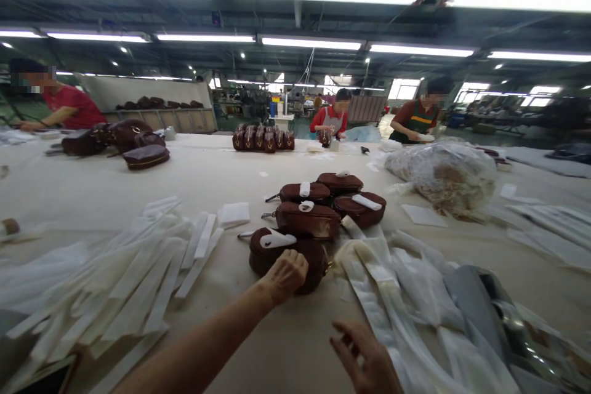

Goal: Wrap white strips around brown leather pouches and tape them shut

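My left hand (pixel 287 274) reaches up the middle of the table with its fingers curled onto the nearest brown zippered bag (pixel 316 265). A strip of white paper (pixel 277 238) lies looped on top of that bag. Lower right, my right hand (pixel 362 354) hovers over the table, fingers apart and holding nothing. Just behind the nearest bag sit several similar bags (pixel 308 221), each with white paper wrapped at its handle.
White paper strips (pixel 152 271) spread across the left. Long white padding strips (pixel 373 265) and a grey tape dispenser-like object (pixel 480 301) lie right. Beyond are a plastic-wrapped bundle (pixel 443 175), a row of bags (pixel 263 138) and three co-workers along the table.
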### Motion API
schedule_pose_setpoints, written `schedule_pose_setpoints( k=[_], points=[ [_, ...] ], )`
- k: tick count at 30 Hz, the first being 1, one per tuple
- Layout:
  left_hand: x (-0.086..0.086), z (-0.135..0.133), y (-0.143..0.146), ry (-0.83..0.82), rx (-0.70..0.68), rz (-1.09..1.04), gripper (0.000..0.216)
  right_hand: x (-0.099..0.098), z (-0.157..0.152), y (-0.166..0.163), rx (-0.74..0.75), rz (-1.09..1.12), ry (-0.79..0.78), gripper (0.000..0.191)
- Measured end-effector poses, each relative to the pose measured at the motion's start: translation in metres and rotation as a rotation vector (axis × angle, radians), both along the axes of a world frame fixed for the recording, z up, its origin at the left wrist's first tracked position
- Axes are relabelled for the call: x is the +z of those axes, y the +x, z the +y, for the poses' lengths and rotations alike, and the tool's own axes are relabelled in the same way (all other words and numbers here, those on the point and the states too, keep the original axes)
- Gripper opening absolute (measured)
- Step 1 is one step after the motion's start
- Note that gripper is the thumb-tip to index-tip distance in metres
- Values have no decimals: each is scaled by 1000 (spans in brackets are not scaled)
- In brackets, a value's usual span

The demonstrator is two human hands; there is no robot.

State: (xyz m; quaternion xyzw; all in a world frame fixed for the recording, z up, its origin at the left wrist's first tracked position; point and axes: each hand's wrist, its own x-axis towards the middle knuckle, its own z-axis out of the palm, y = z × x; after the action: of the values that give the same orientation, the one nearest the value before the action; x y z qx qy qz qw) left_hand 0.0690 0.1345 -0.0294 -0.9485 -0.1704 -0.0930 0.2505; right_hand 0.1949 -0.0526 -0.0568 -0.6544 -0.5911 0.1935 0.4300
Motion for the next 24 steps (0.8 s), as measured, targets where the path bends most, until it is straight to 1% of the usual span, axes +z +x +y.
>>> schedule_pose_setpoints(
  k=[3,6,8,10,11,13,15,17,18,19,20,21,22,23,24],
  points=[
    [-21,-16,-11,8,36,-61,12,1,54,17,-170,106,0,36],
    [-36,-36,-29,43,52,-122,14,6,87,16,-262,108,10,50],
    [-44,-47,-39,72,71,-161,14,8,100,10,-282,84,2,61],
    [-52,-56,-44,96,89,-196,14,8,109,1,-284,135,-50,72],
    [-56,-60,-45,105,97,-215,14,8,112,-4,-275,181,-77,72],
    [-63,-69,-45,111,120,-255,14,5,115,-13,-245,254,-85,65],
    [-65,-81,-43,110,174,-293,14,3,111,-20,-224,240,-11,57],
    [-57,-96,-44,66,222,-326,15,4,100,-26,-195,163,80,53],
    [-47,-104,-47,11,203,-343,16,7,93,-27,-162,118,120,50],
    [-35,-111,-52,-62,161,-370,16,10,86,-28,-118,71,160,48],
    [-21,-116,-59,-157,48,-405,16,14,77,-28,-64,20,200,47],
    [-6,-119,-69,-213,-20,-454,16,18,69,-26,-5,-33,236,46],
    [9,-118,-80,-178,-23,-535,21,22,61,-24,51,-85,265,45],
    [21,-115,-91,-150,45,-611,26,25,54,-21,95,-132,283,45],
    [30,-110,-103,-117,129,-646,32,26,47,-17,124,-169,291,45]
  ],
)
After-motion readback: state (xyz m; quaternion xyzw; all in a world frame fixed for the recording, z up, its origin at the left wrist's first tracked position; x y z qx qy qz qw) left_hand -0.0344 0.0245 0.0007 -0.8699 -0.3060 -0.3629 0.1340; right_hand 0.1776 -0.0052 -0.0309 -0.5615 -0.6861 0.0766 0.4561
